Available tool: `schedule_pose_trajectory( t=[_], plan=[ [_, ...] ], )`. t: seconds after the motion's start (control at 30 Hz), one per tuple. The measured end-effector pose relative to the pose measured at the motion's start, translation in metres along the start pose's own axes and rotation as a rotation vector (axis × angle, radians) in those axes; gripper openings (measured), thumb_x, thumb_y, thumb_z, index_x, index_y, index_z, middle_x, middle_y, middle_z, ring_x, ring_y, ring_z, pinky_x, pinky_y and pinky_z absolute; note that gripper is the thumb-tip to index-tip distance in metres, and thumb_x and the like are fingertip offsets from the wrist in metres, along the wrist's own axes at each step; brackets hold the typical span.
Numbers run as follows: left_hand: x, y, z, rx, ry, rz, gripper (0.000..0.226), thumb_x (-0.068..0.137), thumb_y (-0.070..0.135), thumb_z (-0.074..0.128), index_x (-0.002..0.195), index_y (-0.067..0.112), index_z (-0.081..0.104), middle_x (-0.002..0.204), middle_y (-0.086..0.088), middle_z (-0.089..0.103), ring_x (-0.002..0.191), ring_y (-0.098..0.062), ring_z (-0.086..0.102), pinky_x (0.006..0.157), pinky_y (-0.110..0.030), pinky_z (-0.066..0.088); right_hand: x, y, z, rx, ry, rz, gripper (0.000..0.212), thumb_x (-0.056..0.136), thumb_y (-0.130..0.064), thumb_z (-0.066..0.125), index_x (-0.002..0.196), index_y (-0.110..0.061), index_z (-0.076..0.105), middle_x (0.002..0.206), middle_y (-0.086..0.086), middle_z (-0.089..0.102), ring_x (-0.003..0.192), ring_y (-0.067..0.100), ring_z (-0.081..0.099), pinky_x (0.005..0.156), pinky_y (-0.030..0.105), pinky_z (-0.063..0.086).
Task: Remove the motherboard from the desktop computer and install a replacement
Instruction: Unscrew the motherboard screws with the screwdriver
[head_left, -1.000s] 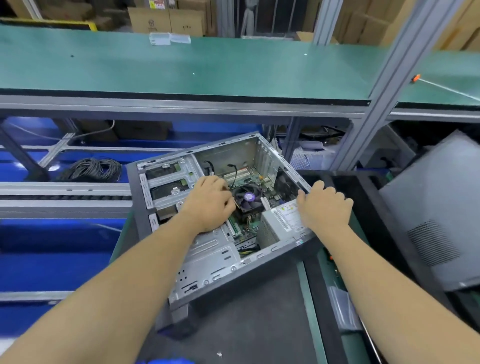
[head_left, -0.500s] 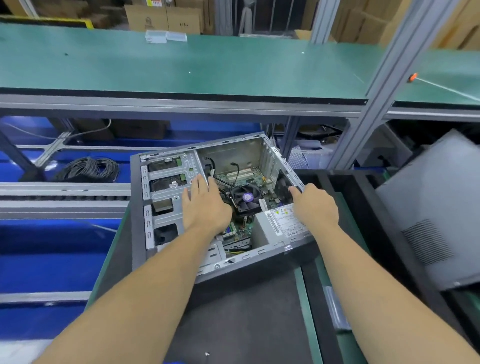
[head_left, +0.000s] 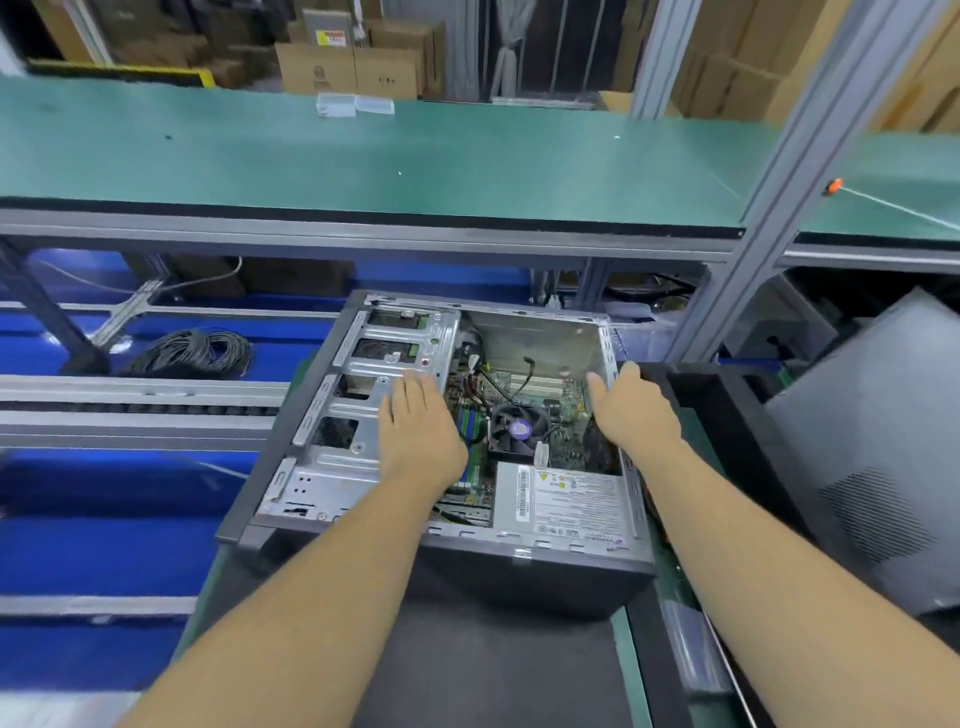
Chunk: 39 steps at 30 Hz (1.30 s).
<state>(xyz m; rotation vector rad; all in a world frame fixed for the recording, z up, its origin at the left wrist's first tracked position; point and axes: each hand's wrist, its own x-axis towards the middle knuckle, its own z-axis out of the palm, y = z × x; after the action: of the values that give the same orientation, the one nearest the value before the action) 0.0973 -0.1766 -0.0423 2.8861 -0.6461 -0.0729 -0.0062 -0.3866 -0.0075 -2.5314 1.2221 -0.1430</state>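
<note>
The computer case (head_left: 540, 577) lay on its side on the dark mat of the desk (head_left: 467, 670), its open side facing up. The left hand (head_left: 418, 431) lay flat with straight fingers on the metal drive cage (head_left: 363, 410), gripping nothing. The right hand (head_left: 631, 410) rested with relaxed, spread fingers on the far right rim of the case and held nothing. Between the hands the motherboard (head_left: 563, 441) sat in the bottom of the case, partly covered by the cooling fan (head_left: 514, 428) and crossed by black cables (head_left: 524, 379). The grey power supply (head_left: 563, 499), with its label upward, filled the near right corner just beside the board. The drive cage overhung the left side of the board. To the right, well apart, a grey side panel (head_left: 883, 441) leaned upright. A coil of black wire (head_left: 192, 353) lay on the blue surface to the left. Behind the case ran a long green shelf (head_left: 363, 156) on a metal frame, with small clear plastic boxes (head_left: 353, 104) at its far edge and cardboard boxes (head_left: 348, 67) beyond.
</note>
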Motion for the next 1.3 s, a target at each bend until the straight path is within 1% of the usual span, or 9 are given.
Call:
schedule_pose_trajectory(
  t=[0.2,0.4,0.53,0.67,0.8,0.9,1.03,1.17,1.3],
  plan=[
    [0.002,0.003,0.007,0.111,0.046,0.039,0.078,0.091,0.011,0.045,0.157,0.001,0.005,0.165,-0.019,0.007,0.153,-0.034,0.005,0.124,-0.049,0.010,0.017,-0.006,0.021,-0.095,0.026,0.056,0.030,0.104,-0.019,0.039,0.125,0.002,0.046,0.120,0.022,0.058,0.108,0.040,0.060,0.069,0.037,0.040],
    [0.010,-0.010,0.006,0.089,0.020,0.136,0.080,0.093,0.012,0.052,0.158,0.006,0.005,0.166,-0.015,0.005,0.154,-0.030,0.002,0.124,-0.049,0.006,-0.008,-0.004,0.017,-0.127,0.024,0.103,0.028,0.101,-0.012,0.041,0.126,0.000,0.046,0.118,0.018,0.059,0.102,0.037,0.062,0.061,0.038,0.041],
    [0.021,-0.039,0.000,0.094,-0.011,0.335,0.070,0.099,0.009,0.042,0.159,0.012,0.007,0.167,-0.009,0.004,0.154,-0.026,0.003,0.125,-0.046,0.008,-0.046,0.006,0.029,-0.001,0.052,0.211,0.038,0.101,-0.020,0.039,0.131,0.002,0.044,0.118,0.018,0.062,0.102,0.038,0.063,0.067,0.037,0.044],
    [0.022,-0.047,-0.006,0.080,-0.019,0.377,0.059,0.107,0.031,0.034,0.159,0.014,0.011,0.168,-0.006,0.007,0.154,-0.024,0.007,0.126,-0.043,0.010,-0.048,0.017,0.017,-0.015,-0.009,0.194,0.052,0.100,-0.049,0.039,0.122,-0.004,0.053,0.112,0.015,0.064,0.093,0.035,0.062,0.068,0.035,0.043],
    [0.017,-0.033,-0.009,0.014,0.035,0.299,0.052,0.106,0.038,0.035,0.152,0.014,0.030,0.161,-0.007,0.028,0.148,-0.026,0.025,0.122,-0.045,0.022,-0.014,0.006,-0.002,-0.064,0.006,0.144,0.075,0.099,-0.056,0.039,0.153,-0.008,0.016,0.144,0.022,0.042,0.126,0.042,0.047,0.087,0.047,0.044],
    [0.017,-0.031,-0.007,-0.010,0.071,0.267,0.044,0.104,0.043,0.037,0.141,0.019,0.036,0.147,-0.010,0.039,0.139,-0.029,0.033,0.117,-0.046,0.028,0.017,0.001,-0.005,-0.175,-0.016,-0.002,0.064,0.099,-0.054,0.040,0.148,-0.014,0.027,0.149,0.021,0.034,0.137,0.040,0.032,0.109,0.058,0.032],
    [0.021,-0.033,0.000,0.042,0.014,0.230,0.057,0.106,0.046,0.026,0.157,0.027,0.012,0.165,-0.015,0.013,0.153,-0.034,0.008,0.123,-0.050,0.010,0.051,0.004,0.000,-0.366,-0.023,-0.066,0.064,0.101,-0.054,0.031,0.151,-0.013,0.028,0.161,0.015,0.021,0.151,0.033,0.011,0.118,0.063,0.007],
    [0.021,-0.034,0.004,0.071,0.032,0.240,0.054,0.107,0.036,0.028,0.157,0.031,0.008,0.165,-0.017,0.010,0.153,-0.036,0.006,0.123,-0.051,0.010,0.062,-0.005,0.012,-0.372,0.026,-0.162,0.052,0.103,-0.049,0.034,0.129,-0.008,0.051,0.132,0.015,0.058,0.129,0.034,0.048,0.117,0.058,0.020],
    [0.025,-0.036,0.004,0.075,0.005,0.236,0.053,0.108,0.034,0.026,0.157,0.034,0.007,0.166,-0.014,0.008,0.152,-0.034,0.005,0.123,-0.049,0.010,0.057,-0.002,0.007,-0.297,0.074,-0.181,0.043,0.105,-0.044,0.037,0.113,-0.005,0.053,0.113,0.016,0.065,0.108,0.037,0.059,0.094,0.047,0.046]
  ],
)
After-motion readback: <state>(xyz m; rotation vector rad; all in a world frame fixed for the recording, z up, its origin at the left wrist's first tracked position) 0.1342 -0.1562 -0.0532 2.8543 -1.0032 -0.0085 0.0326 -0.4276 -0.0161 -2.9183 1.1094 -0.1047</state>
